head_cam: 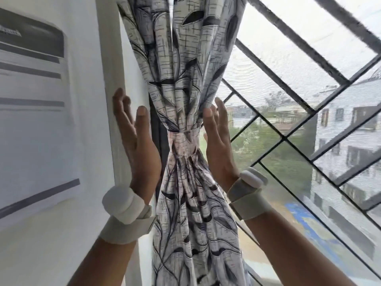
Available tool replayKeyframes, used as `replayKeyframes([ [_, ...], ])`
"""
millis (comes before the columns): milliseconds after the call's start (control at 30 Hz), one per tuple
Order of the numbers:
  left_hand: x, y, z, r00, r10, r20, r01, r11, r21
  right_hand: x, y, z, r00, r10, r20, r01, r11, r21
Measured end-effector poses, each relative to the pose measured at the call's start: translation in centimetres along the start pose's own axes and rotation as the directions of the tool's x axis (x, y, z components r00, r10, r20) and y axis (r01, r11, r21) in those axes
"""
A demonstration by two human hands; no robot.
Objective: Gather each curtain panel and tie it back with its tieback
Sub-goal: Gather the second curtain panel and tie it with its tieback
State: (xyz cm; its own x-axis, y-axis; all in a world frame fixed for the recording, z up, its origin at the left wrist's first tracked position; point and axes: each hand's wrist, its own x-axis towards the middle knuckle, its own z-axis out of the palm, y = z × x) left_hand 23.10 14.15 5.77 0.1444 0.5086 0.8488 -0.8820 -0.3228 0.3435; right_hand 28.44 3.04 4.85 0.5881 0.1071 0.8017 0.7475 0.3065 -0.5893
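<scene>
Presently, the white fabric curtain panel printed with dark grey leaves and crosshatching [185, 83] hangs gathered into a bundle against the left side of the window, beside the white window frame [112, 75]. A matching printed fabric tieback [182, 141] is cinched round its narrowest point, with the cloth fanning out in pleats above and below the band. Your left hand [137, 141] stands upright just left of the bundle, palm turned toward it, fingers straight and spread; its grip is apart and holds nothing, and whether the palm edge touches the cloth cannot be determined. Your right hand [218, 141] stands upright on the opposite side, palm facing the curtain, fingers extended; its grip is likewise apart, with the fingertips at the edge of the pleats above the tieback. The tieback sits between your two palms. Each wrist carries a white padded band with a rounded white module, the left one [125, 209] and the right one [248, 186]. Behind the curtain, a dark metal window grille of crossing bars [288, 89] covers a mesh screen, with buildings and greenery beyond. On the white wall at left is a pale poster with grey bars [35, 112].
</scene>
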Motion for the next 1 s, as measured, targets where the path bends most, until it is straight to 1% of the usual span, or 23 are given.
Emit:
replayKeyframes([
  [33, -0.2, 0.9, 0.1, 0.99, 0.14, -0.026, -0.14, 0.99, 0.027, -0.3, -0.3, -0.5, 1.0, -0.011, -0.013, 0.011, 1.0, -0.006],
  [67, -0.7, 1.8, 0.6, 0.961, 0.277, -0.016, -0.276, 0.96, 0.056, -0.4, -0.5, -1.3, 0.999, -0.037, -0.023, 0.037, 0.999, -0.02],
  [100, -1.3, 2.8, 1.3, 0.919, 0.394, 0.025, -0.395, 0.914, 0.097, -0.6, -0.8, -2.1, 0.997, -0.071, -0.027, 0.07, 0.996, -0.051],
  [133, -2.3, 4.0, 2.3, 0.875, 0.475, 0.095, -0.484, 0.866, 0.129, -0.9, -1.3, -3.2, 0.994, -0.102, -0.031, 0.098, 0.991, -0.091],
  [200, -4.4, 5.8, 5.0, 0.808, 0.54, 0.236, -0.577, 0.807, 0.127, -1.6, -2.7, -5.7, 0.99, -0.138, -0.029, 0.132, 0.979, -0.153],
  [233, -5.8, 6.6, 6.6, 0.798, 0.53, 0.288, -0.574, 0.814, 0.094, -2.0, -3.5, -7.4, 0.989, -0.146, -0.035, 0.137, 0.973, -0.186],
  [267, -7.3, 7.3, 8.5, 0.808, 0.491, 0.327, -0.537, 0.841, 0.065, -2.4, -4.7, -9.4, 0.984, -0.171, -0.044, 0.159, 0.964, -0.212],
  [300, -7.9, 7.3, 9.1, 0.831, 0.43, 0.354, -0.479, 0.876, 0.061, -2.6, -5.5, -9.8, 0.98, -0.194, -0.047, 0.179, 0.959, -0.22],
  [333, -9.2, 7.7, 10.6, 0.847, 0.372, 0.379, -0.422, 0.905, 0.053, -3.1, -6.8, -11.7, 0.973, -0.226, -0.046, 0.208, 0.946, -0.248],
  [367, -11.4, 8.6, 13.3, 0.85, 0.348, 0.395, -0.377, 0.926, -0.004, -4.1, -8.7, -15.2, 0.966, -0.253, -0.061, 0.225, 0.929, -0.295],
  [400, -13.3, 9.7, 15.5, 0.852, 0.331, 0.407, -0.349, 0.937, -0.031, -4.9, -10.3, -18.0, 0.961, -0.266, -0.071, 0.229, 0.915, -0.331],
  [433, -15.4, 10.9, 17.7, 0.867, 0.297, 0.4, -0.304, 0.952, -0.047, -5.7, -12.0, -20.8, 0.957, -0.282, -0.074, 0.239, 0.904, -0.354],
  [500, -17.7, 12.5, 20.7, 0.883, 0.245, 0.4, -0.23, 0.969, -0.087, -7.1, -14.3, -24.5, 0.947, -0.308, -0.095, 0.258, 0.9, -0.351],
  [567, -21.6, 15.5, 25.6, 0.879, 0.252, 0.406, -0.194, 0.965, -0.179, -9.6, -17.3, -30.3, 0.939, -0.325, -0.111, 0.254, 0.875, -0.411],
  [600, -23.2, 16.7, 28.0, 0.878, 0.233, 0.418, -0.154, 0.965, -0.213, -10.6, -18.9, -32.7, 0.94, -0.325, -0.109, 0.251, 0.869, -0.427],
  [633, -23.7, 16.8, 28.7, 0.881, 0.221, 0.418, -0.132, 0.964, -0.232, -11.3, -19.3, -33.3, 0.942, -0.321, -0.101, 0.255, 0.876, -0.409],
  [767, -26.7, 19.8, 35.6, 0.877, 0.173, 0.449, 0.011, 0.926, -0.378, -13.8, -23.8, -39.6, 0.91, -0.386, -0.149, 0.301, 0.864, -0.402],
  [833, -27.9, 22.1, 38.2, 0.873, 0.139, 0.467, 0.096, 0.891, -0.444, -14.9, -25.8, -41.9, 0.895, -0.411, -0.175, 0.317, 0.861, -0.398],
  [867, -28.4, 23.0, 38.9, 0.868, 0.151, 0.472, 0.091, 0.888, -0.45, -15.5, -26.4, -42.6, 0.882, -0.43, -0.19, 0.337, 0.861, -0.381],
  [900, -28.8, 23.6, 39.5, 0.864, 0.194, 0.466, 0.033, 0.9, -0.435, -16.0, -26.9, -43.2, 0.87, -0.449, -0.204, 0.362, 0.862, -0.354],
  [967, -29.1, 24.3, 40.3, 0.82, 0.293, 0.491, -0.106, 0.922, -0.373, -16.7, -27.8, -44.1, 0.852, -0.469, -0.23, 0.395, 0.867, -0.303],
  [1000, -29.2, 24.6, 40.6, 0.797, 0.303, 0.523, -0.143, 0.935, -0.325, -16.7, -28.3, -44.6, 0.843, -0.472, -0.258, 0.397, 0.869, -0.295],
])
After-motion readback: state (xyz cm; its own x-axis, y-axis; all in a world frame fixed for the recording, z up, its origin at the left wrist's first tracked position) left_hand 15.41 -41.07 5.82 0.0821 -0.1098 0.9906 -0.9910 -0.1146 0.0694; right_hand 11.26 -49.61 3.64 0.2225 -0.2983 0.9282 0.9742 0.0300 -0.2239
